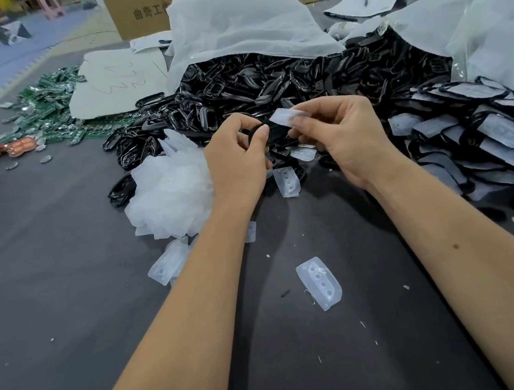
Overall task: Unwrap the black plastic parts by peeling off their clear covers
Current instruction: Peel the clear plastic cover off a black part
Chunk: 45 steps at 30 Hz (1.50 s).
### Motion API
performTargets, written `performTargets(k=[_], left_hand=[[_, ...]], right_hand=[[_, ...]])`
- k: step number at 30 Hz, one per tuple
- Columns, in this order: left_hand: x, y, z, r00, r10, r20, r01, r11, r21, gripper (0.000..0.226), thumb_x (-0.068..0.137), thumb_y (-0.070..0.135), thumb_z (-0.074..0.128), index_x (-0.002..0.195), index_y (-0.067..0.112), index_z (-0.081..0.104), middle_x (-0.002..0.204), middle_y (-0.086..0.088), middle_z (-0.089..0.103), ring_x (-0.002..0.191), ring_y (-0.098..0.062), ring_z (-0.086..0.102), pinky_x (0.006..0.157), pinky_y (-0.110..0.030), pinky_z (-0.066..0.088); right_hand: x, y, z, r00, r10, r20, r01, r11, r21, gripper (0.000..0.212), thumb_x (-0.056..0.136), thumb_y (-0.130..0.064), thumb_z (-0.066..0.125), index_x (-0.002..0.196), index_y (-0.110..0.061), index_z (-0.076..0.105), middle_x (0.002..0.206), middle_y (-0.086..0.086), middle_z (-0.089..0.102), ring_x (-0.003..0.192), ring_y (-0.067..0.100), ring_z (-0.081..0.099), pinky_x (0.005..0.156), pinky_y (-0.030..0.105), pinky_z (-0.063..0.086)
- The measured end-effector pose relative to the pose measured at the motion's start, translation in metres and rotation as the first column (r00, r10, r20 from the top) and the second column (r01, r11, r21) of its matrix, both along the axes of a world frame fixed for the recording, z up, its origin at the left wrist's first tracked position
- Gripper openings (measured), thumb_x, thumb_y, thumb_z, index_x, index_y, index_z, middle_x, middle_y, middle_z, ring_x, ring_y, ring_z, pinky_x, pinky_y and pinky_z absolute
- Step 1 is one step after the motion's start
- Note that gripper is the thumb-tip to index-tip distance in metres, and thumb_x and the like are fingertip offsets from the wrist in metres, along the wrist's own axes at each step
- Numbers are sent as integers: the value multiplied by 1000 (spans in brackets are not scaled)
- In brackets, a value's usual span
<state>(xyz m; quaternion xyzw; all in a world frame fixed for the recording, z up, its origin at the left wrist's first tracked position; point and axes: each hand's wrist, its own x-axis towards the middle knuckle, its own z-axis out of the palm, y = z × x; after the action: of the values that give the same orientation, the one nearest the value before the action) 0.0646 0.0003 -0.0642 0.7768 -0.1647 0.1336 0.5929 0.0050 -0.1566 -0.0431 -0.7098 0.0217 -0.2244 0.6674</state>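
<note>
Currently, item one: a black plastic part (pixel 270 132), held above the middle of the desk (pixel 55 272); the left hand (pixel 238 162) pinches its rounded end between thumb and curled fingers (pixel 261 132); I see only a narrow strip of it between the two hands.

Item two: a clear cover (pixel 285 116), grasped by the right hand (pixel 343 138) between thumb and forefinger; it stands lifted off the upper side of the part at the near end, and I cannot tell whether its far end is free.

Item three: a heap of bare black parts (pixel 271 79) across the far middle of the desk, spilling from under a white sheet (pixel 236 24).

Item four: a pile of parts with covers on (pixel 475 134) at the right edge of the desk, lying overlapped.

Item five: a mound of peeled covers (pixel 169 189) just left of the left hand, touching the black heap; loose covers nearer me, one (pixel 319 283) alone at the near middle, one (pixel 287 181) under the hands, a few (pixel 170 260) beside the left forearm.

Item six: green circuit boards (pixel 45 103) at the far left corner, partly under a sheet of card (pixel 117 82); a cardboard box (pixel 136 10) behind.
</note>
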Motion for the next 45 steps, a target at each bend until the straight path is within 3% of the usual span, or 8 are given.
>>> performTargets(k=[7, 11, 17, 24, 28, 32, 36, 45], left_hand=[[-2, 1, 3, 1000, -9, -1, 9, 1000, -16, 6, 94, 15, 72, 92, 17, 66, 63, -17, 63, 46, -16, 66, 52, -31, 50], [-3, 1, 4, 1000, -30, -4, 30, 999, -29, 5, 94, 14, 73, 92, 17, 68, 63, -17, 59, 46, -17, 65, 52, -35, 52], [-4, 0, 5, 997, -75, -12, 74, 996, -45, 4, 95, 11, 70, 93, 15, 69, 65, -24, 62, 46, -16, 62, 49, -33, 49], [-5, 0, 7, 995, -94, -37, 91, 993, -73, 10, 95, 6, 67, 94, 15, 68, 68, -26, 63, 46, -15, 62, 47, -28, 46], [-5, 0, 7, 991, -118, -60, 112, 989, -93, 11, 94, 4, 67, 95, 15, 69, 65, -18, 64, 48, -16, 62, 48, -31, 47], [-8, -1, 7, 982, -173, -80, 163, 979, -123, 13, 94, 10, 71, 89, 22, 69, 59, 0, 64, 49, -14, 61, 47, -25, 45], [-8, -4, 7, 970, -204, -132, 179, 967, -181, 14, 103, 15, 60, 94, 18, 70, 67, -4, 67, 51, -14, 61, 47, -26, 44], [-12, -4, 9, 954, -231, -193, 185, 956, -228, 28, 109, 8, 43, 107, 9, 70, 73, -4, 67, 52, -12, 61, 44, -21, 43]], right_hand=[[-1, 2, 1, 1000, -1, -9, 0, 999, -54, 6, 88, -1, 80, 90, -3, 75, 74, 11, 75, 59, 18, 70, 56, 25, 55], [1, 1, 1, 999, -13, -42, 10, 998, -65, 6, 92, -5, 76, 89, -9, 78, 72, 5, 73, 59, 14, 64, 58, 25, 51], [2, 8, 1, 991, -134, -8, 131, 977, -168, 7, 87, -7, 82, 82, -8, 77, 68, 3, 73, 52, 7, 62, 53, 17, 48], [8, 13, -4, 945, -326, -21, 316, 930, -190, 16, 82, -22, 85, 74, -19, 73, 67, 0, 71, 58, 10, 61, 59, 28, 51], [9, 17, -6, 957, -285, -45, 278, 952, -125, 18, 85, -19, 83, 74, -16, 69, 72, 7, 72, 62, 24, 70, 51, 27, 52], [10, 20, -8, 966, -254, -42, 251, 965, -69, 20, 88, -12, 79, 78, -5, 64, 69, 11, 72, 59, 24, 74, 47, 32, 56], [10, 19, -9, 961, -275, 5, 274, 958, -81, 21, 90, -9, 77, 81, 1, 61, 74, 19, 70, 57, 29, 74, 51, 40, 62], [8, 19, -7, 951, -303, 67, 308, 946, -104, 21, 91, -6, 76, 80, -2, 60, 74, 18, 69, 52, 24, 72, 48, 32, 60]])
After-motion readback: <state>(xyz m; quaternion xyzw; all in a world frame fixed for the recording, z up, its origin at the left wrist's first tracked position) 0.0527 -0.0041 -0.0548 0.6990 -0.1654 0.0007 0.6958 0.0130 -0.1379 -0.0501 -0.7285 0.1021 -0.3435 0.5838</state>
